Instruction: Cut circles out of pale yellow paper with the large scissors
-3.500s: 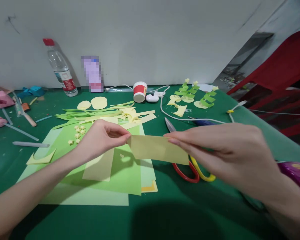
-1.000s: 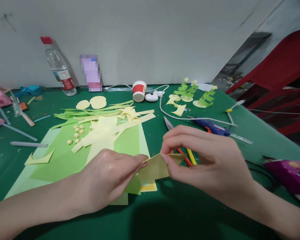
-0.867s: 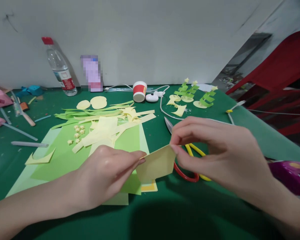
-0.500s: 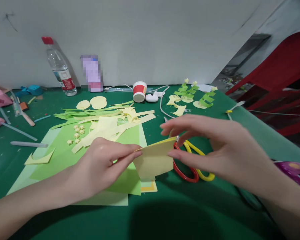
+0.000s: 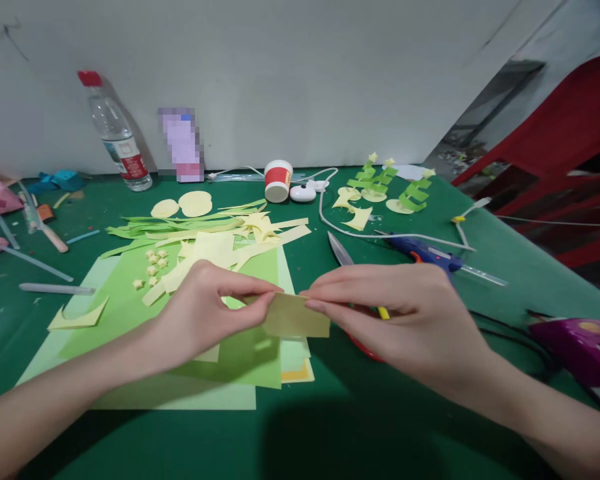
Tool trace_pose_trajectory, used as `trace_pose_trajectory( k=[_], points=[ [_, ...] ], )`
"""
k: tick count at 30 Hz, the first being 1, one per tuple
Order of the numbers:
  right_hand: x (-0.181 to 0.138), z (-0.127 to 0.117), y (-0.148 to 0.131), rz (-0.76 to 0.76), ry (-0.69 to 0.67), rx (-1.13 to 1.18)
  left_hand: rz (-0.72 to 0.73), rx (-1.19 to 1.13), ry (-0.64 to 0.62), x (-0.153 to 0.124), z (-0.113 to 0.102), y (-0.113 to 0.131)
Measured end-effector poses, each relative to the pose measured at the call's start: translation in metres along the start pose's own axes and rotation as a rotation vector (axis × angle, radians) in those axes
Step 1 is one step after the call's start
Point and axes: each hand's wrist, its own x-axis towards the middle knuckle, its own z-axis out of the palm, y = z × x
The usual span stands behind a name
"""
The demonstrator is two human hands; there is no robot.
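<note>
Pinches paper (image 5: 300, 318) with left hand (image 5: 207, 303) and right hand (image 5: 397, 307) just below frame centre, over right edge of green sheet (image 5: 250, 367), left of scissors (image 5: 339, 249).

A red-capped bottle (image 5: 124, 152) stands well left of a paper cup (image 5: 278, 181).

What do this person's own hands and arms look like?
The bare, ungloved left hand and bare, ungloved right hand show no visible rings. The uncovered left forearm and uncovered right forearm show no sleeve, watch, bracelet or marking.
</note>
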Motion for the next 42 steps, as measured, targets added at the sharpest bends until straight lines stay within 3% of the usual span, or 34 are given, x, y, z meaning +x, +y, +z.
trace_pose_trajectory(
  k=[4, 8, 12, 15, 18, 23, 26, 30, 34, 42],
  points=[
    [0.004, -0.021, 0.003, 0.126, 0.048, -0.031, -0.257, -0.128, -0.002, 0.011, -0.013, -0.007],
    [0.007, -0.039, 0.017, 0.398, 0.246, 0.204, -0.426, -0.299, 0.085, 0.018, -0.014, -0.023],
    [0.012, -0.033, 0.032, 0.643, 0.064, 0.539, -0.367, -0.54, -0.071, 0.018, -0.004, -0.032],
    [0.017, -0.019, 0.038, 0.724, -0.111, 0.575, -0.407, -0.533, -0.238, 0.014, 0.004, -0.032],
    [0.02, -0.01, 0.042, 0.749, -0.247, 0.541, -0.462, -0.511, -0.323, 0.012, 0.01, -0.03],
    [0.022, -0.008, 0.047, 0.662, -0.443, 0.452, -0.473, -0.437, -0.458, 0.006, 0.021, -0.026],
    [0.023, -0.009, 0.049, 0.605, -0.598, 0.448, -0.417, -0.43, -0.549, -0.002, 0.032, -0.022],
    [0.022, -0.007, 0.047, 0.548, -0.728, 0.486, -0.299, -0.322, -0.566, -0.012, 0.041, -0.018],
    [0.019, 0.001, 0.042, 0.544, -0.664, 0.568, -0.279, -0.302, -0.561, -0.017, 0.04, -0.016],
    [0.013, 0.014, 0.043, 0.705, -0.469, 0.786, -0.393, -0.508, -0.609, -0.016, 0.021, -0.019]
  ],
)
